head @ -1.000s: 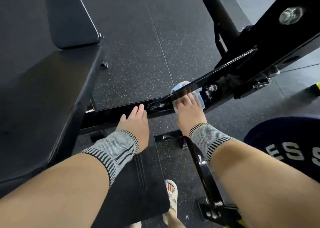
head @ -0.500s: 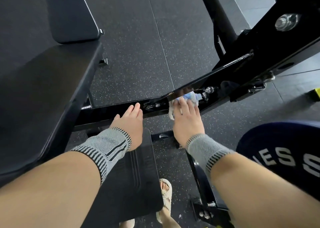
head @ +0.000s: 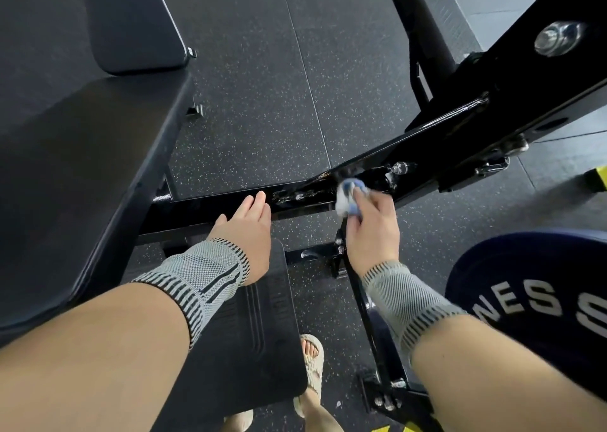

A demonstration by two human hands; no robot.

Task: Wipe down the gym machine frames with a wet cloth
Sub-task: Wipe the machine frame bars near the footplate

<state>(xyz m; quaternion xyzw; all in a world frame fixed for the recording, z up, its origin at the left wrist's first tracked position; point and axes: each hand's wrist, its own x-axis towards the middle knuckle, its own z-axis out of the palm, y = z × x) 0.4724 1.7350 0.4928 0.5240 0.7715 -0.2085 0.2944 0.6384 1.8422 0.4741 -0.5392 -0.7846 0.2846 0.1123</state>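
Head-worn view, steeply downward, close range.

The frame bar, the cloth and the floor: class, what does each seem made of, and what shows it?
Frame bar: likely steel, glossy black paint; it mirrors light and carries bolts.
Cloth: soft white-and-blue fabric, bunched under the right hand.
Floor: probably rubber matting, matte black with pale flecks.

Most of the cloth (head: 348, 198) is covered by the curled fingers of the right hand (head: 371, 231), and its outline is blurred. The lettering on the weight plate (head: 532, 303) is cut off by the right edge. The sandalled foot (head: 310, 369) is partly hidden behind the footplate (head: 256, 339). The upper part of the frame (head: 210, 206) is cropped by the picture's top edge.
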